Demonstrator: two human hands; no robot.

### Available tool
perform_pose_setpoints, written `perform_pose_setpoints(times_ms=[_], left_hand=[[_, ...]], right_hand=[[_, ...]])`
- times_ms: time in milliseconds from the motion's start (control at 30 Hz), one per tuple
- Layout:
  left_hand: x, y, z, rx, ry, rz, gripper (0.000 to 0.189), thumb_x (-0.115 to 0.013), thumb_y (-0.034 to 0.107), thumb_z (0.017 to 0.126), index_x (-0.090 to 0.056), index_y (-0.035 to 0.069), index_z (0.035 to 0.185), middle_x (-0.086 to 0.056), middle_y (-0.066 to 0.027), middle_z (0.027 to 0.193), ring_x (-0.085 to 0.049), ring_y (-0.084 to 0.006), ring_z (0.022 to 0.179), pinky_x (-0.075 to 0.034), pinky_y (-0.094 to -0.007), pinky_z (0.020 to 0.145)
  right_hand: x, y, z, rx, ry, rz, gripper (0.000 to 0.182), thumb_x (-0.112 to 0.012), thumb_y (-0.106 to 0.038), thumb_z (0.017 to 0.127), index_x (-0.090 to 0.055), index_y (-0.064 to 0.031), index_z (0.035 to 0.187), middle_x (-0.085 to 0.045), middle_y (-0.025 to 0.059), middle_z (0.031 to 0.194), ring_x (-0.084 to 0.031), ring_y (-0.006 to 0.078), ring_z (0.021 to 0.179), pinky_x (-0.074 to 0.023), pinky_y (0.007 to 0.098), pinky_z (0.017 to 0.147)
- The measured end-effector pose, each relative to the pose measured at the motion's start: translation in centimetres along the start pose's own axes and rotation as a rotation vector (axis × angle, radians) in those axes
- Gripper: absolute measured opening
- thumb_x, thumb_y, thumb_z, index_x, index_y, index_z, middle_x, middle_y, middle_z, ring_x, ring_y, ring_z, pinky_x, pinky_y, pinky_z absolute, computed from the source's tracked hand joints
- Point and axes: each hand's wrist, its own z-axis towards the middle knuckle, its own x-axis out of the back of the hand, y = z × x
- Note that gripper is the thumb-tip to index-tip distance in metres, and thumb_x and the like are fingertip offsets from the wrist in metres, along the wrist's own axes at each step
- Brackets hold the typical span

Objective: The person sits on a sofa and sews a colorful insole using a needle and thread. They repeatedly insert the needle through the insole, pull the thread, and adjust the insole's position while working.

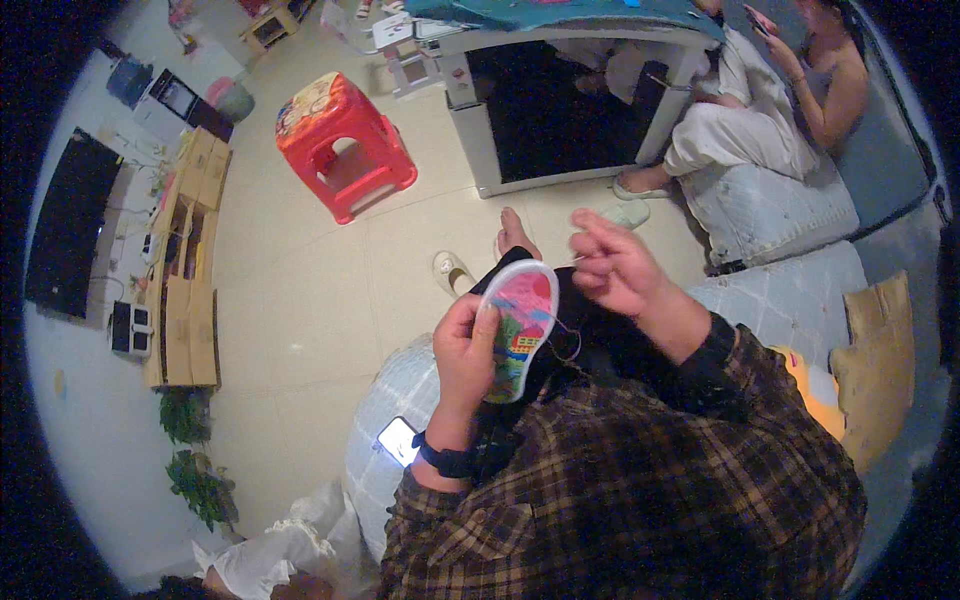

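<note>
My left hand point(466, 352) grips the left edge of a shoe insole point(517, 330), thumb on its upper face. The insole is white-rimmed and covered with a colourful stitched picture: pink at the top, a small red-and-yellow building, green and blue lower down. To its right, my right hand point(619, 266) is raised with its fingers curled together. A thin pale thread point(574, 260) runs from the insole's edge to those fingers; any needle is too small to make out. A looser dark thread point(576, 346) loops beside the insole over my dark trousers.
A lit phone point(399, 441) lies on the quilted seat by my left forearm. A red plastic stool point(345, 150) and a dark-panelled table point(570, 112) stand ahead. Someone point(825, 90) sits at right, holding a phone. A cushion point(874, 367) lies at right; slippers point(450, 271) are on the floor.
</note>
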Motion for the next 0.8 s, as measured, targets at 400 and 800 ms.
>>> perform_pose_setpoints(times_ms=[400,800], left_hand=[[0.9,0.0,0.5,0.063,0.309,-0.19,0.016,-0.049,0.017,0.088,-0.051,0.004,0.078,-0.054,0.0011,0.071,-0.048,-0.0044,0.06,-0.041,-0.02,0.055],[1.1,-0.1,0.6,0.053,0.324,-0.201,0.018,-0.047,0.016,0.09,-0.052,0.002,0.08,-0.054,0.0007,0.071,-0.046,-0.0029,0.061,-0.04,-0.0186,0.055]], right_hand=[[14.8,-9.3,-3.4,0.513,0.641,0.097,0.012,-0.045,-0.016,0.089,-0.041,-0.0108,0.079,-0.039,-0.0025,0.061,-0.037,0.0081,0.051,-0.0315,0.0212,0.044],[21.3,-11.7,-5.3,0.706,0.849,0.092,0.017,-0.044,-0.016,0.089,-0.043,-0.0076,0.075,-0.043,0.0017,0.063,-0.041,0.0126,0.055,-0.0347,0.024,0.047]])
